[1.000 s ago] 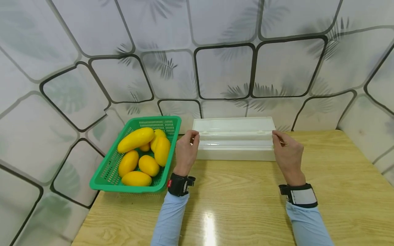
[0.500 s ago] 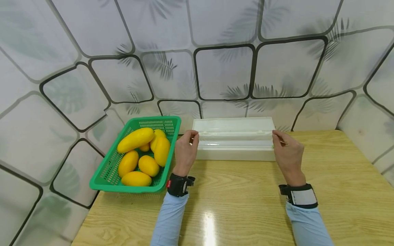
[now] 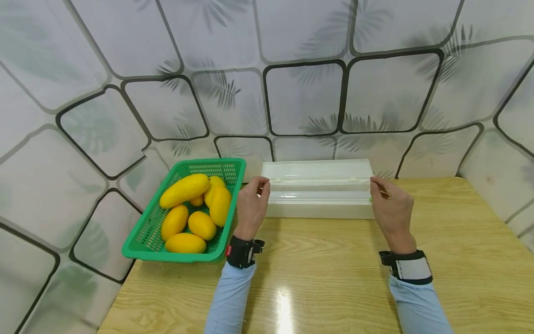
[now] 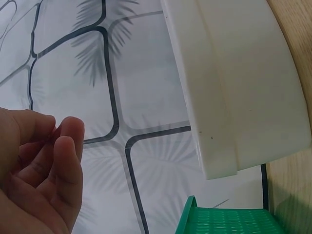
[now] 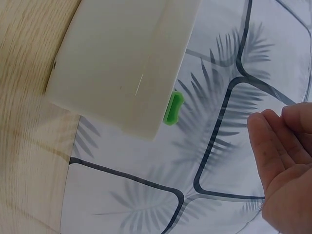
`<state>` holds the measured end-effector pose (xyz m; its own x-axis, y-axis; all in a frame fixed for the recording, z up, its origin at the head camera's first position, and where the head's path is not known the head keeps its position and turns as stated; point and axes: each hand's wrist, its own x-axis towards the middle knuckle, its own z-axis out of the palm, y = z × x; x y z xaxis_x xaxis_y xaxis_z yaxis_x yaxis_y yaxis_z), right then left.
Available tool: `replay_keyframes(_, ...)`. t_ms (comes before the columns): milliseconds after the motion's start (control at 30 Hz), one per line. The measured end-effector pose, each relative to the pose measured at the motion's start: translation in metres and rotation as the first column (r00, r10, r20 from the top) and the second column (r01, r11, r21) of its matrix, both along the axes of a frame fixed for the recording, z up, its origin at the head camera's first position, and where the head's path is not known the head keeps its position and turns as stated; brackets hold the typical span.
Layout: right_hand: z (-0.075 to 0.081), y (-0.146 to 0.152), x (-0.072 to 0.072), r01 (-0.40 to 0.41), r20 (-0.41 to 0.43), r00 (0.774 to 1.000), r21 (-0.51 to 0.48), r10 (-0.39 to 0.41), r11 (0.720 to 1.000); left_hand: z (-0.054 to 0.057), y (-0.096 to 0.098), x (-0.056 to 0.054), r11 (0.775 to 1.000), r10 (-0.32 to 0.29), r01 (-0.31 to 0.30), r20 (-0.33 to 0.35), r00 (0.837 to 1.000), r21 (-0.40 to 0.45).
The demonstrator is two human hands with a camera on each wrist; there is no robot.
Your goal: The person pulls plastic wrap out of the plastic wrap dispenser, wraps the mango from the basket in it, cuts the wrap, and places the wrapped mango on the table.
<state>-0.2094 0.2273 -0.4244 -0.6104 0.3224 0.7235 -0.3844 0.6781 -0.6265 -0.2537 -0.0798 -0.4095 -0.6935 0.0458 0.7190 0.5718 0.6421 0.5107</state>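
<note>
A: What stands to the left?
B: A rectangular green plastic basket (image 3: 175,256) with slotted sides, on a light-brown wood-grain tabletop (image 3: 321,269).
A: And inside it?
B: Smooth yellow oval fruits (image 3: 202,225), mango-like; seven show. The longest lies slanted across the back left, partly covering another.
A: What surrounds the tabletop?
B: A pale grey-white wall covering (image 3: 306,98) at left, back and right, printed with dark-outlined rounded blocks and shadowy fern-like leaves.
A: Any shine?
B: Yes, a bright white reflection (image 3: 284,308) on the wood, toward the front.
</note>
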Motion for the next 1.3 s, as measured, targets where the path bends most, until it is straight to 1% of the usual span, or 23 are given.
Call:
replay_keyframes(200, 0.0004, 0.0003, 0.0000, 0.002, -0.013, 1.000, 0.004, -0.002, 1.000, 0.0019, 0.0005, 0.0004, 1.000, -0.023, 0.023, 0.008, 1.000, 0.011)
replay_keyframes(467, 0.0012, -0.0036, -0.0032, -0.017, -0.016, 1.000, 0.025, 0.018, 1.000, 0.0024, -0.0046, 0.0037, 1.000, 0.001, -0.001, -0.003, 1.000, 0.015)
replay_keyframes(767, 0.0038, -0.0026, -0.0010, 0.001, -0.028, 1.000, 0.027, 0.000, 1.000, 0.0029, -0.0029, 0.0022, 1.000, -0.012, 0.012, -0.007, 1.000, 0.019)
replay_keyframes(1000, 0.0059, -0.0014, 0.0007, -0.001, -0.040, 0.999, 0.034, 0.002, 0.999, 0.0047, -0.0014, 0.0016, 1.000, -0.011, 0.011, -0.005, 1.000, 0.021)
replay_keyframes(1300, 0.0059, 0.0004, 0.0015, -0.015, -0.054, 0.998, 0.018, 0.016, 1.000, 0.0061, 0.0001, 0.0030, 1.000, -0.015, 0.015, 0.006, 1.000, 0.026)
